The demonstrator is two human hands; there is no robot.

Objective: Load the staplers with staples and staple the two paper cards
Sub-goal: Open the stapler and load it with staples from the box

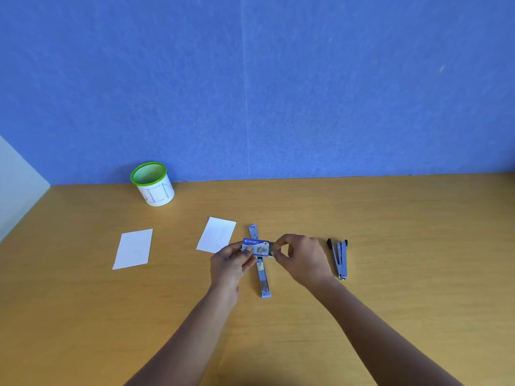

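Observation:
My left hand [230, 264] grips a small blue staple box [256, 247] above the table. My right hand [299, 257] pinches the box's right end between thumb and forefinger. Under the box a blue stapler [263, 280] lies flat on the table, swung fully open into one long strip; its far end shows beyond the box. A second blue stapler [340, 259] lies to the right, hinged partly open in a narrow V. Two white paper cards lie apart on the left: one card [134, 248] further left, the other card [216, 234] just left of the box.
A white mesh cup with a green rim [153, 188] stands at the back left near the blue wall panel [250, 93]. The wooden table [390, 218] stretches right and toward me. A pale side panel [16, 185] borders the left edge.

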